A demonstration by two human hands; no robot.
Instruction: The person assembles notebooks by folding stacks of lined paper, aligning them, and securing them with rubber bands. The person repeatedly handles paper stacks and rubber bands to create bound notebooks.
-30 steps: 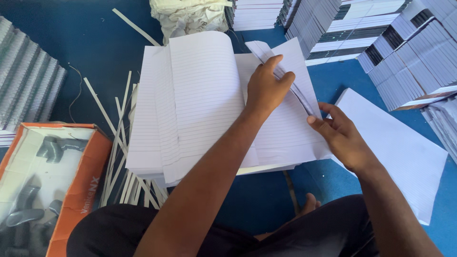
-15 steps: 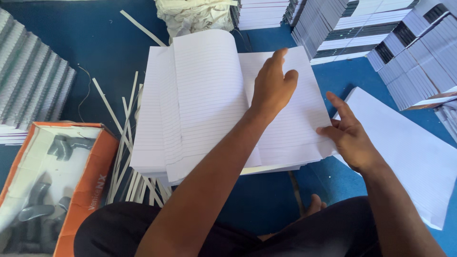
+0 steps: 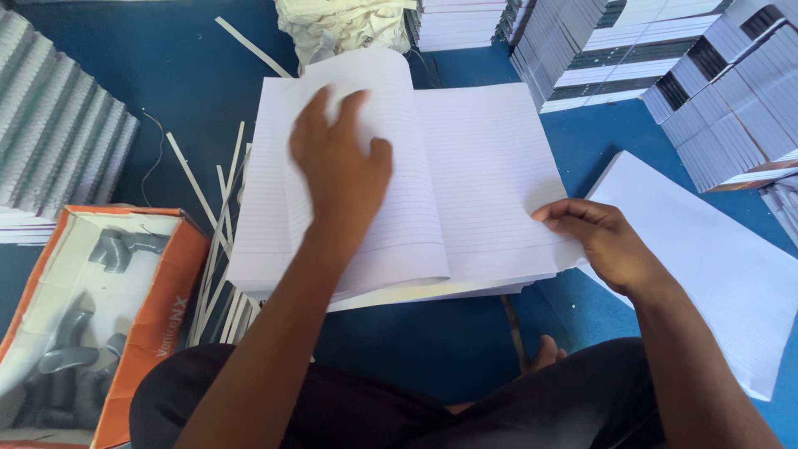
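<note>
— White ruled sheets [image 3: 482, 166] are lying in a stack on the blue floor [image 3: 166, 75], between the knees. What are the hands doing?

— Left hand [image 3: 341, 166] is pressing flat, fingers spread, on a curled sheet. Right hand [image 3: 603, 241] is pinching the stack's right edge.

— What is risky?

— I think the curled sheet is creasing easily if the palm is pushing too hard. Also the loose sheet [image 3: 715, 258] and paper strips [image 3: 212, 249] nearby may be mixing in.
</note>
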